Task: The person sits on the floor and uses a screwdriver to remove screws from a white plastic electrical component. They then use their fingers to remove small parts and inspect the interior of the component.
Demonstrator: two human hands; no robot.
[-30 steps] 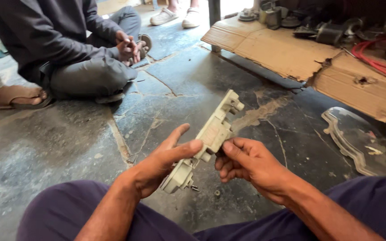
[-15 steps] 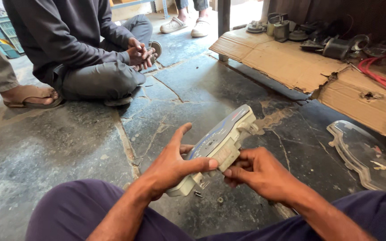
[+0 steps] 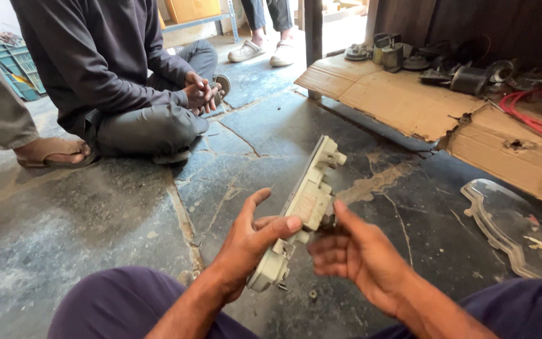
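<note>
One white plastic housing (image 3: 305,210), one clear cover (image 3: 503,229), two cardboard sheets (image 3: 396,100), one red hose (image 3: 534,122).

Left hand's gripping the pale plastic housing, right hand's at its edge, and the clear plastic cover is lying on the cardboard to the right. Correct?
Not quite. The head view shows the clear cover lying on the stone floor, beside the cardboard, not on it. The rest holds: the left hand grips the housing, and the right hand is at its edge.

right hand (image 3: 360,256) motion-blurred, fingertips unclear, left hand (image 3: 250,242) covers lower part of white plastic housing (image 3: 305,204), seated person (image 3: 120,81) cropped at top edge
</note>
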